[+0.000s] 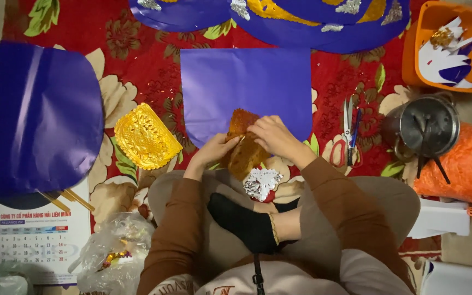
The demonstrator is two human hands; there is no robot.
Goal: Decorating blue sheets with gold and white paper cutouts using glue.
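- Gold foil cutout (pixel 243 146): it sits just above the person's lap, over the bottom edge of the purple paper sheet (pixel 247 87). It looks thin, light and floppy, and I think it could crease or tear easily.
- Left hand (pixel 214 148): the fingers are closed on the left edge of the gold foil cutout, pinching it.
- Right hand (pixel 271 135): the fingers are curled over the top of the cutout and press on it.
- Best place to hold: I think the plain edges, with a soft pinch, using both hands so it stays flat.
- Nearby, left to right: a stack of purple sheets (pixel 39 114), a gold tray shape (pixel 146 136), a silver foil piece (pixel 260 183), scissors (pixel 348 131), a metal pot (pixel 427 125), an orange basket (pixel 449 43).
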